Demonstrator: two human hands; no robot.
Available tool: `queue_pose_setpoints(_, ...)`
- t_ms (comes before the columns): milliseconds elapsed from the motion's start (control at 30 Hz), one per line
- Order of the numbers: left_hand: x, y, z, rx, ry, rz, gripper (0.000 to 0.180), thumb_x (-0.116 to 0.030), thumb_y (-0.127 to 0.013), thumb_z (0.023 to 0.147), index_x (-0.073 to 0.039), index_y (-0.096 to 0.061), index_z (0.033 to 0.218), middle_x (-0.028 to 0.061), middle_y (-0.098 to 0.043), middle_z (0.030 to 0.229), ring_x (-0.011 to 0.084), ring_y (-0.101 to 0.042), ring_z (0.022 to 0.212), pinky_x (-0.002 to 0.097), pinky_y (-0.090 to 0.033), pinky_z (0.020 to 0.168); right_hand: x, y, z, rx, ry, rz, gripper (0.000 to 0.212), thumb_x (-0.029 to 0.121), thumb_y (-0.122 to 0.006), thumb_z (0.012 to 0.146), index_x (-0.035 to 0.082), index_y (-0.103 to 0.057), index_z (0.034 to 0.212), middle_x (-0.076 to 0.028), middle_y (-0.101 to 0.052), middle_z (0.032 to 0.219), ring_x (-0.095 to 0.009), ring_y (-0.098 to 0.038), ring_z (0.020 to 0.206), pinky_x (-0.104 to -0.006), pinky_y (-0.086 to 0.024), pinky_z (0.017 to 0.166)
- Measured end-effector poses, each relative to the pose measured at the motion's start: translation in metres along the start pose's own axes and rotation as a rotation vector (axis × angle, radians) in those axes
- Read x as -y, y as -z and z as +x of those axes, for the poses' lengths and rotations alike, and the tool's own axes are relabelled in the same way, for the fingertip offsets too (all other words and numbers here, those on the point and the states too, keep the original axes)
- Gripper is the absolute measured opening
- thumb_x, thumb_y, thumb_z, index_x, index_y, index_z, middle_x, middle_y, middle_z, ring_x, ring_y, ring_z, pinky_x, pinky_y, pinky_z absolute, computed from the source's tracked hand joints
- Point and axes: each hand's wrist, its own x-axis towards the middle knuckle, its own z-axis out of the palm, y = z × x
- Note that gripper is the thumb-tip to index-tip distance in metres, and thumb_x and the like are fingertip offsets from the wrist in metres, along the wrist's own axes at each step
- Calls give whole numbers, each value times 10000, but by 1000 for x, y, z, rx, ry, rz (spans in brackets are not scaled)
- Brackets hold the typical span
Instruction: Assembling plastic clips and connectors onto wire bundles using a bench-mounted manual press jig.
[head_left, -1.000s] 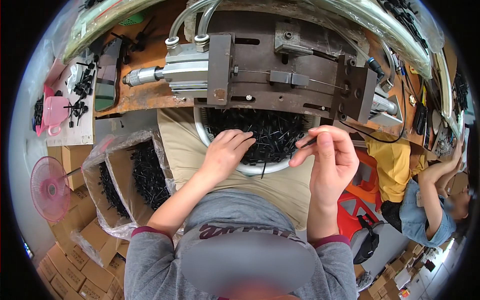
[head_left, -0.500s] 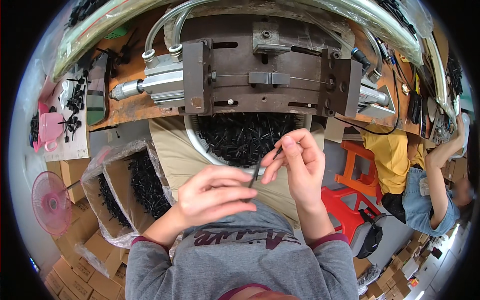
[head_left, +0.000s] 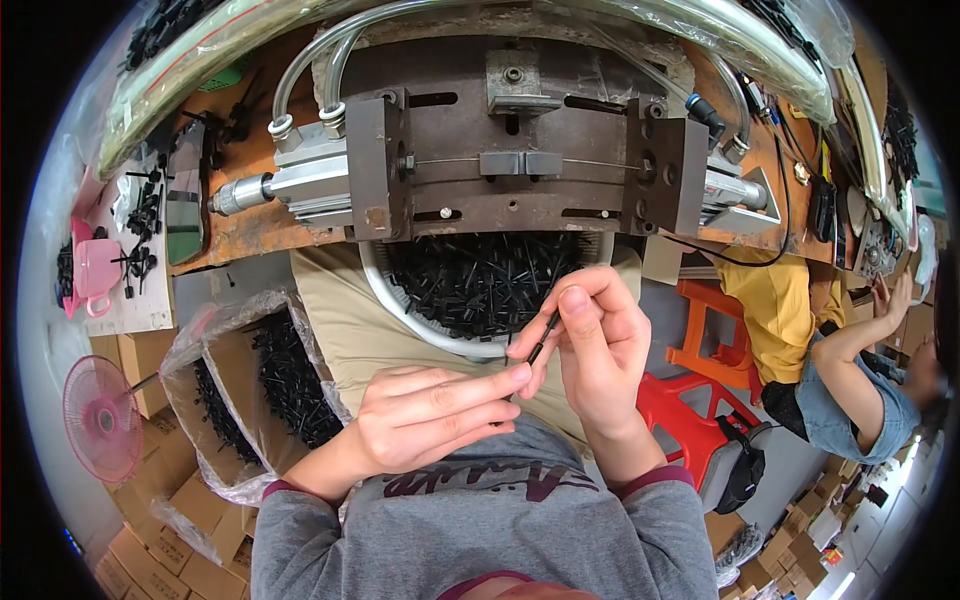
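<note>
My right hand [head_left: 605, 355] pinches a thin black rod-like part [head_left: 541, 343] with a thicker lower section, above the near side of a white tub. My left hand [head_left: 435, 415] is beside it on the left, its fingertips close to that part's lower end. Between the left fingers run short dark stretches of another slim black part, mostly hidden by the fingers. The white tub [head_left: 378, 300] stands between my legs, filled with many loose black parts [head_left: 470, 280] of similar shape.
Beyond the tub sits a dark metal fixture [head_left: 600, 205] with two small central blocks [head_left: 521, 163] and air cylinders [head_left: 318, 180] at its sides. A plastic-lined box of black parts [head_left: 290, 385] and a pink fan [head_left: 103, 418] are left. At right, a person [head_left: 850, 380] works near red stools [head_left: 670, 410].
My left fingers have straightened and come up against the right hand's part. The rod that stuck up from the left hand is now mostly hidden. The person at right has lowered an arm.
</note>
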Motion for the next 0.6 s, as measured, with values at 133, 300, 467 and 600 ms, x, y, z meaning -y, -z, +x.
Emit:
queue_pose_setpoints(133,0,0,-1,-4,0,-6,283,-69,-812,652,7,-727,910,139,-676,1137,155,-672,707,253,-558,590,1,-1,-1,-11,16,-30,236,199,-450,1018,-23,-492,952,-180,-627,714,-193,-632,532,-253,-510,395)
queue_pose_setpoints(300,-2,3,-1,34,-13,11,319,-87,-844,633,-1,-707,908,170,-673,1124,205,-689,732,281,-576,612,0,-1,-2,-3,46,-67,235,190,-465,1012,-33,-501,947,-136,-598,755,-198,-661,603,-256,-529,410)
queue_pose_setpoints(467,-3,5,-1,33,-5,23,314,-84,-841,638,-1,-707,910,163,-676,1119,204,-688,732,280,-576,609,1,-2,-3,2,58,-31,233,181,-468,1010,-41,-501,945,-127,-585,777,-202,-669,629,-261,-550,422)
queue_pose_setpoints(600,-4,6,0,40,4,27,312,-86,-839,642,-3,-707,912,157,-678,1116,204,-689,739,283,-576,615,-2,-2,-4,17,79,-66,228,176,-468,1010,-44,-498,961,-132,-589,770,-211,-672,634,-271,-556,427)
